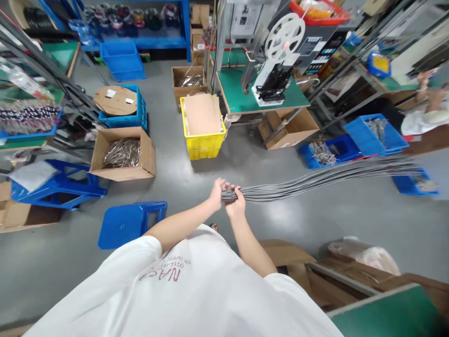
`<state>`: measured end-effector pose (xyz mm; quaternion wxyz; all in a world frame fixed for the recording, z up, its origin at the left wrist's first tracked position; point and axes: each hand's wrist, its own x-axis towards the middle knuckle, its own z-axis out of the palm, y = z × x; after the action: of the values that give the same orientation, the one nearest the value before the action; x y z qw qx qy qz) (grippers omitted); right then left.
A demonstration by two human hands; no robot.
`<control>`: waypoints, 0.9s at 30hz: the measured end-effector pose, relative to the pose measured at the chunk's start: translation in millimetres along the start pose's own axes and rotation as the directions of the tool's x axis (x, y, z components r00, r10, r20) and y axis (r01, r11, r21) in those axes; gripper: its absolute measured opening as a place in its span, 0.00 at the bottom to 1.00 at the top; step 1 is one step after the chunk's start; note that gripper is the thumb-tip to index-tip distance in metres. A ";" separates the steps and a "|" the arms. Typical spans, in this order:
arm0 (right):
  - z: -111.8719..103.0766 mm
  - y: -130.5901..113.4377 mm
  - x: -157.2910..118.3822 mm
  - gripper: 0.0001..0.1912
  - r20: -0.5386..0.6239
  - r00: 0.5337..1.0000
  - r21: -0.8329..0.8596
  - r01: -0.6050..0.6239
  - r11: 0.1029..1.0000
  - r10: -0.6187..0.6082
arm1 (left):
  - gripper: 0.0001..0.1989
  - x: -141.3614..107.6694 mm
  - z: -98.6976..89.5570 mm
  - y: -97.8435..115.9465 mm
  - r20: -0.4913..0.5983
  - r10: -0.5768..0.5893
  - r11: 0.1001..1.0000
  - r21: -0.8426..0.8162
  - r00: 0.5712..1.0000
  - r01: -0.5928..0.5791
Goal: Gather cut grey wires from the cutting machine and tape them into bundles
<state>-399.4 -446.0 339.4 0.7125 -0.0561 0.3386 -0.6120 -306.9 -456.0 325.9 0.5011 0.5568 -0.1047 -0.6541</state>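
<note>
A long bundle of thin grey cables [280,191] stretches from my hands far out to the right above the floor. My right hand [237,204] is closed around the bundle close to its left end, thumb on top. At that very end is my left hand [216,193], its fingers curled against the cables; part of its grip is hidden. Both hands are almost touching, in front of my white shirt. The far end of the bundle blurs out above the blue bins at right.
A yellow crate [205,140] with cardboard on top stands ahead. To the left are a blue stool [122,227] and a cardboard box [149,157] of cables. A machine with a white reel [285,40] sits on a green table [233,100]. Another person's arm [426,112] shows at far right.
</note>
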 end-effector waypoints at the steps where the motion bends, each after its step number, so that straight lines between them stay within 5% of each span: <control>1: -1.2 0.5 0.9 0.09 -0.018 1.000 0.046 0.000 0.999 0.001 | 0.30 -2.1 13.1 -2.5 0.030 0.025 1.000 0.005 0.999 -0.025; 3: -5.8 -9.9 9.1 0.09 -0.090 0.994 0.147 0.067 0.987 -0.054 | 0.26 -8.2 26.5 -3.9 0.085 0.085 0.996 0.024 0.993 -0.087; 6: -17.4 -37.4 25.5 0.09 -0.168 0.983 0.266 0.117 0.957 -0.073 | 0.21 -18.0 9.9 -1.5 0.120 0.155 0.984 0.073 0.981 -0.164; 13: -57.2 -40.7 33.2 0.11 -0.168 0.961 0.587 -0.082 0.806 0.221 | 0.22 -38.3 -123.3 -9.2 -0.111 0.087 0.983 0.170 0.990 -0.067; 16: -73.0 -31.0 30.6 0.11 -0.143 0.939 0.673 -0.138 0.726 0.312 | 0.23 -51.7 -180.8 -3.5 -0.273 0.046 0.987 0.159 0.961 -0.002; 19: -77.6 -19.6 27.0 0.12 -0.024 0.934 0.674 -0.248 0.696 0.356 | 0.23 -60.2 -219.2 9.0 -0.410 0.057 0.991 0.131 0.910 -0.003; 23: -72.5 2.0 27.1 0.08 -0.045 0.935 0.442 -0.297 0.847 0.351 | 0.21 -52.2 -228.6 21.7 -0.472 0.079 0.994 0.101 0.878 -0.035; 27: -76.7 0.6 50.0 0.05 -0.065 0.953 0.204 -0.278 0.939 0.297 | 0.21 -27.1 -197.3 24.8 -0.404 0.077 0.996 0.073 0.911 -0.052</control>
<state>-440.1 -465.8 259.8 0.7794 0.0924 0.3158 -0.5331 -132.4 -363.8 289.5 0.5160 0.6920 -0.0365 -0.5036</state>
